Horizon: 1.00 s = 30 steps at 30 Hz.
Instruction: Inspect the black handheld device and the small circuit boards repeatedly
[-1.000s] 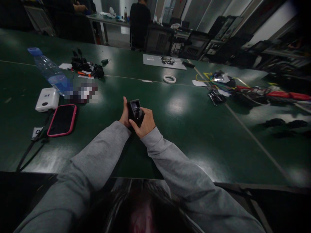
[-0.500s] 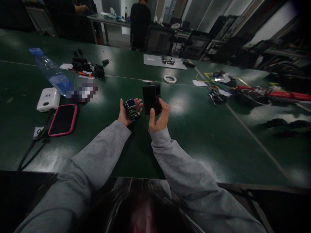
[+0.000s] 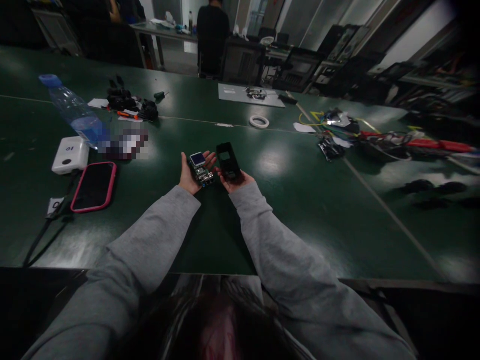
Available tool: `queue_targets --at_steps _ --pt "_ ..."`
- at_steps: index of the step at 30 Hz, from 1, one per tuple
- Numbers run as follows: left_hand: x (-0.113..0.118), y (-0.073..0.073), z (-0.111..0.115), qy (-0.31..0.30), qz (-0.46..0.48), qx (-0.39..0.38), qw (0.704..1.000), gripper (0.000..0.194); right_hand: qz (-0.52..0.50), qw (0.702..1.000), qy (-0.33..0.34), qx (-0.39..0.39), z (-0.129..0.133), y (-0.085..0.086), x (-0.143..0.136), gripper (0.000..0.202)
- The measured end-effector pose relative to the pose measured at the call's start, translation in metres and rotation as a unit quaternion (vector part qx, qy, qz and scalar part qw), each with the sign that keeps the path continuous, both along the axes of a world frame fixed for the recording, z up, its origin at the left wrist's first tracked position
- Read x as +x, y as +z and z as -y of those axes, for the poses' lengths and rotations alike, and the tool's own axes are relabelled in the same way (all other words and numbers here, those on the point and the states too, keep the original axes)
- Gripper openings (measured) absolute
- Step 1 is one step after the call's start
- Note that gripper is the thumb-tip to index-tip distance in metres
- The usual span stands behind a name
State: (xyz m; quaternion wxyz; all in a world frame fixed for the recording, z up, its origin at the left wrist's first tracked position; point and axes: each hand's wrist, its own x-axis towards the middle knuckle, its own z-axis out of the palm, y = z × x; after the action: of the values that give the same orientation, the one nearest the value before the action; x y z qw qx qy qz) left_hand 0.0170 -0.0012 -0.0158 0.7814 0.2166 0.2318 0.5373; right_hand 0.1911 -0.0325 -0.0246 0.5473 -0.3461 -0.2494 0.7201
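Note:
A green circuit board with a small screen (image 3: pixel 203 175) rests in my left hand (image 3: pixel 186 178), face up, with the fingers curled around its far side. Beside it, my right hand (image 3: pixel 240 182) holds a black plastic casing (image 3: pixel 228 164) from below. The casing is tilted so that its hollow inside and a rectangular window near the top face me. Both things are held above the green table, close together but apart. Most of the right fingers are hidden behind the casing.
On the left are a water bottle (image 3: pixel 77 112), a white device (image 3: pixel 71 155) and a pink-cased phone (image 3: pixel 93 186). A white tape roll (image 3: pixel 259 122) lies beyond my hands. Cables and red-sleeved wires (image 3: pixel 423 145) spread at right. A person (image 3: pixel 213 30) sits at the back.
My right hand has turned the casing over, so its inside and window now face up toward me, and has lowered it closer to the board. The left hand keeps its hold.

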Motion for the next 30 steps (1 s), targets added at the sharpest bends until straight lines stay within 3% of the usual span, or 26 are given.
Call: queue_targets --at_steps 3,6,9,17,22,25,28,30 --pt "-0.002 0.002 0.000 -0.004 0.048 -0.032 0.998 0.081 -0.041 0.998 0.000 -0.040 0.010 0.014 -0.003 0.047" --pt "-0.003 0.004 0.000 -0.003 0.075 -0.052 0.996 0.084 -0.043 0.998 -0.004 -0.053 0.013 0.019 -0.005 0.032" --pt "-0.004 0.004 -0.001 0.002 0.068 -0.054 0.996 0.085 -0.044 0.997 -0.027 -0.062 0.010 0.015 -0.007 0.014" --pt "-0.007 -0.002 -0.004 -0.011 0.062 -0.049 0.997 0.088 -0.010 0.997 -0.009 -0.071 0.005 0.005 -0.013 0.027" --pt "-0.005 -0.002 -0.001 -0.007 0.081 -0.058 0.995 0.085 0.078 0.994 -0.078 -0.016 -0.003 -0.011 -0.012 0.034" --pt "-0.003 -0.001 0.000 -0.012 0.082 -0.060 0.995 0.087 0.236 0.960 -0.132 0.073 -0.007 -0.021 -0.006 0.034" --pt "-0.001 0.000 0.002 -0.022 0.079 -0.062 0.995 0.088 0.420 0.878 -0.167 0.156 -0.006 -0.026 -0.005 0.040" --pt "0.000 0.001 0.003 -0.025 0.080 -0.066 0.994 0.090 0.471 0.844 -0.179 0.182 -0.002 -0.027 -0.007 0.045"
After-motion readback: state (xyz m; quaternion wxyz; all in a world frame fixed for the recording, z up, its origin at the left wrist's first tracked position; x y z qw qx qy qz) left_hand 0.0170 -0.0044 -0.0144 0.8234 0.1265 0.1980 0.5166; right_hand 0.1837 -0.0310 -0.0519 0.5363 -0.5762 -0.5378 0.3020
